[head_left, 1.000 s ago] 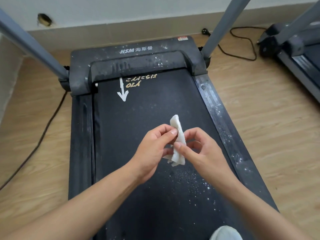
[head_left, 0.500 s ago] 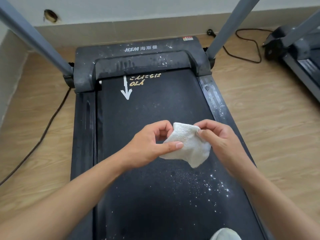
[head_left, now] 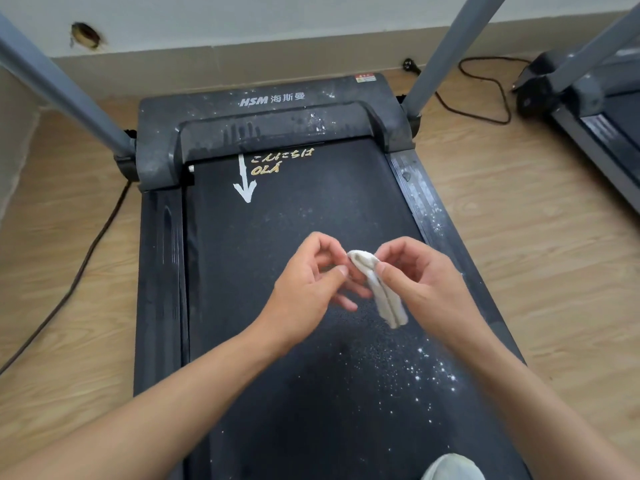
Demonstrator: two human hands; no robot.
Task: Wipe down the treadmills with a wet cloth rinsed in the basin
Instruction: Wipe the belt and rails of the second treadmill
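Observation:
A small white cloth (head_left: 381, 292), folded into a narrow strip, hangs above the black belt of the treadmill (head_left: 277, 230). My right hand (head_left: 422, 285) pinches the cloth near its top between thumb and fingers. My left hand (head_left: 308, 292) holds the cloth's upper edge with curled fingers, its thumb pointing at the fold. White dust specks lie on the belt (head_left: 426, 372) below my hands and along the right side rail (head_left: 426, 206). The motor cover (head_left: 270, 98) at the far end is dusty too.
Two grey uprights (head_left: 62, 88) (head_left: 446, 50) rise from the treadmill's front corners. A second treadmill (head_left: 595, 109) stands at the right. Black cables (head_left: 69, 292) (head_left: 485, 95) lie on the wooden floor. A shoe tip (head_left: 453, 467) shows at the bottom edge.
The cloth was spread wide between both hands half a second ago. Now it is folded back into a narrow strip, hanging mostly from my right hand.

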